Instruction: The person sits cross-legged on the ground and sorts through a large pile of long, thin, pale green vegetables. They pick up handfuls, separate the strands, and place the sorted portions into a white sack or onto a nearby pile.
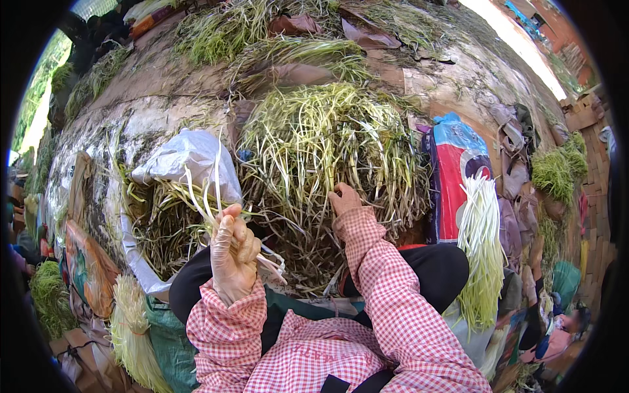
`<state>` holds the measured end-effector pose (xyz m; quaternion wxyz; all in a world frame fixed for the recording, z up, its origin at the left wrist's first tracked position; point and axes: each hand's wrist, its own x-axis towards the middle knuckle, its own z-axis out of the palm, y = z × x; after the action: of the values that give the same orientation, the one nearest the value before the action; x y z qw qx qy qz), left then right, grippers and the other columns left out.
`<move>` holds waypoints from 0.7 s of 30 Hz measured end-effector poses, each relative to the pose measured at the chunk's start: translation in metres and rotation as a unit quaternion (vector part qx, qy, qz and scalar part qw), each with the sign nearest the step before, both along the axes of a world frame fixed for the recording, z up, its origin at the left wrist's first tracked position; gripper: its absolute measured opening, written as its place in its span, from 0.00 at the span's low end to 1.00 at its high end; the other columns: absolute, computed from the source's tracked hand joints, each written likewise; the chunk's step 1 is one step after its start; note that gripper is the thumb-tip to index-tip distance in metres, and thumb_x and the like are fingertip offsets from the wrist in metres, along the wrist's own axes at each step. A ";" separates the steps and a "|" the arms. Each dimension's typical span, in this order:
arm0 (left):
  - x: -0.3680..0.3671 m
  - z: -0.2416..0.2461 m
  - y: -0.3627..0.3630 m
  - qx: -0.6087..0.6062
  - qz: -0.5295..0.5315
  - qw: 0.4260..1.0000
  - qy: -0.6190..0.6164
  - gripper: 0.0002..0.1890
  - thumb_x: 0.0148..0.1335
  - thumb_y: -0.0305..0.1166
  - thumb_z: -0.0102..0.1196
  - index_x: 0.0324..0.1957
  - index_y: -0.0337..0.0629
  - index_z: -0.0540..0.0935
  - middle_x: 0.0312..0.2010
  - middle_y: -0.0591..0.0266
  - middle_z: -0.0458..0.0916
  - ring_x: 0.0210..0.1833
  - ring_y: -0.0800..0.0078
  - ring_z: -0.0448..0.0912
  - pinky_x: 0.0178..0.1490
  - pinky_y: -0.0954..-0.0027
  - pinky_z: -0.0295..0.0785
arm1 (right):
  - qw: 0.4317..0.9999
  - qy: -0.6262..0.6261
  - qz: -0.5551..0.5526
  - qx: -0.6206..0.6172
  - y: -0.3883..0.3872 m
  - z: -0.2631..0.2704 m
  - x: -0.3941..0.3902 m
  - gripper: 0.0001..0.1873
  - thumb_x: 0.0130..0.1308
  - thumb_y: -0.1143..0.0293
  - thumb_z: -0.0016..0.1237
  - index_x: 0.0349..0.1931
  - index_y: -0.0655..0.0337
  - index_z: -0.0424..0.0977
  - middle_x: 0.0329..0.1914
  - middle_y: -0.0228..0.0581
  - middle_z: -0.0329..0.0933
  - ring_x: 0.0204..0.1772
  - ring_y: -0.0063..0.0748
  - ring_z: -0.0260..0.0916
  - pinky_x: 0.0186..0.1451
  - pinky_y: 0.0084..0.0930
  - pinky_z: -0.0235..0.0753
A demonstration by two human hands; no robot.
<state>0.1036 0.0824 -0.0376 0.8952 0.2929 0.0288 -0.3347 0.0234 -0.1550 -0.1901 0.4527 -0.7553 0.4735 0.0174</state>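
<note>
My left hand (pixel 235 258), in a thin translucent glove, grips a few white stalks (pixel 217 172) that look like blanched chives. Their tops stick up past the fingers, and pale ends (pixel 272 267) poke out below on the right. Before me lies a large heap of yellow-green stalks (pixel 324 132), with brown, soiled, withered parts along its near side. At that near side my right hand (pixel 345 199) has its thumb and forefinger closed around a stalk of the heap. Left of the heap, brown trimmings (pixel 172 231) fill a white woven sack (pixel 194 157), close to my left hand.
A clean bundle of white stalks (pixel 479 245) lies over a red and blue printed sack (pixel 446 182) at my right. Another tied bundle (pixel 130 329) leans on a green sack (pixel 169 339) at left. More green stalks (pixel 221 39) lie farther off. A person (pixel 560 329) sits at far right.
</note>
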 end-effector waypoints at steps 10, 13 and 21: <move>-0.015 -0.005 -0.009 0.116 -0.062 0.991 -0.011 0.11 0.57 0.25 0.55 0.43 0.37 0.76 0.22 0.66 0.75 0.11 0.87 0.60 0.15 0.84 0.53 | 0.914 -0.382 0.013 0.136 0.075 0.071 -0.019 0.11 0.57 0.69 0.55 0.36 0.64 0.71 0.27 0.28 0.72 0.29 0.15 0.65 0.31 0.15 0.66; -0.020 -0.020 -0.007 0.184 -0.058 0.981 -0.033 0.10 0.55 0.25 0.57 0.40 0.38 0.77 0.23 0.67 0.77 0.11 0.88 0.61 0.15 0.85 0.54 | 0.930 -0.307 0.018 0.203 0.087 0.088 -0.033 0.11 0.60 0.69 0.51 0.41 0.65 0.71 0.28 0.30 0.73 0.29 0.16 0.67 0.32 0.17 0.68; -0.060 -0.047 -0.010 0.221 -0.107 0.965 -0.087 0.10 0.57 0.27 0.57 0.41 0.38 0.78 0.24 0.70 0.78 0.17 0.88 0.65 0.21 0.86 0.59 | 0.938 -0.276 0.121 0.171 0.105 0.097 -0.059 0.09 0.62 0.73 0.45 0.40 0.67 0.72 0.26 0.38 0.76 0.27 0.20 0.70 0.31 0.19 0.70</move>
<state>0.0437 0.0725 -0.0850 0.7659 0.5131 -0.0075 -0.3874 -0.0351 -0.0500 -0.0928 0.6822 -0.6934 0.2251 -0.0561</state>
